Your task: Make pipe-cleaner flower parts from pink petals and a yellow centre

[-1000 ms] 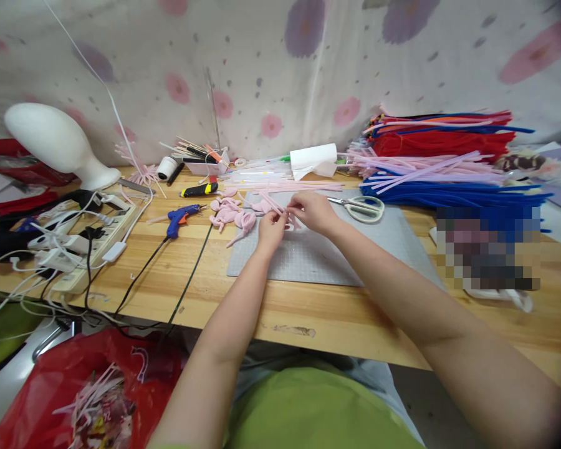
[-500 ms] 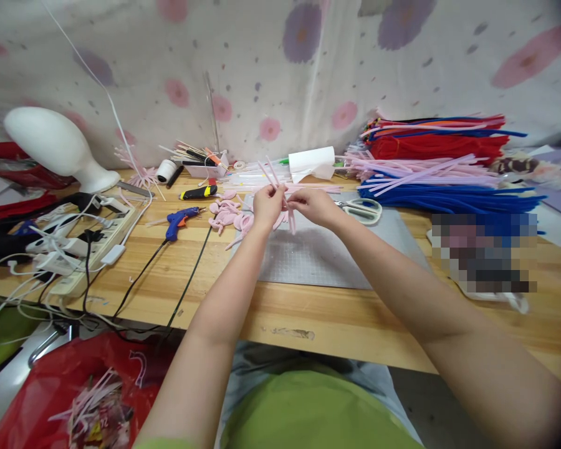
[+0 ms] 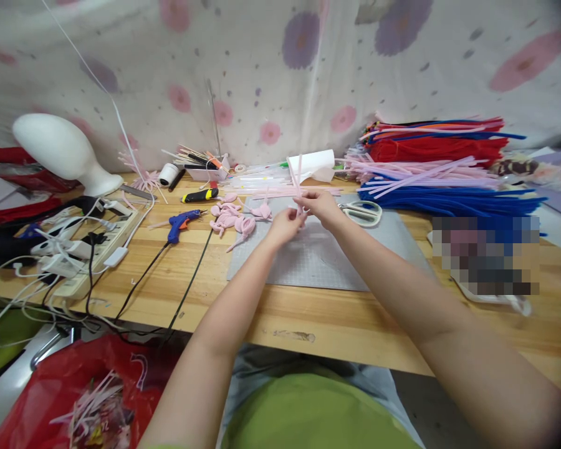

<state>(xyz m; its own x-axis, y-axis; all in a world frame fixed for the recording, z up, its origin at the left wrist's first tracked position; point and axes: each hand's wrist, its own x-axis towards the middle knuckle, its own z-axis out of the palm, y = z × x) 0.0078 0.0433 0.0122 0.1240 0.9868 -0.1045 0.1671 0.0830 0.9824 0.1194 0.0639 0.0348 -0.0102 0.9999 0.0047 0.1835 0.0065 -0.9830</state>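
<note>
1. From my remote station I am seeing the left hand closing its thumb and fingers narrowly on the lower part of a few pink fuzzy stems.
2. The right hand is pinching the same stems just above, its fingertips lying close to the left hand's. I am reading both grips as narrow and loaded; the exact number of stems is getting lost behind the fingers.
3. The stems are standing nearly upright, their upper ends rising above the right fingertips, over the far part of a grey cutting mat.
4. Just left of the hands, shaped pink pieces are lying in a cluster, partly on the mat. Near the right wrist, pale-handled scissors are resting on it.
5. Behind the hands, I am noting a white paper roll lying on its side.
6. Farther left, a yellow-and-black knife and a blue glue gun are lying on the wooden table.
7. At right, blue stems, pink stems and red stems are lying in bundles.
8. At far left, a white head-shaped form is leaning over near a crowded power strip.
</note>
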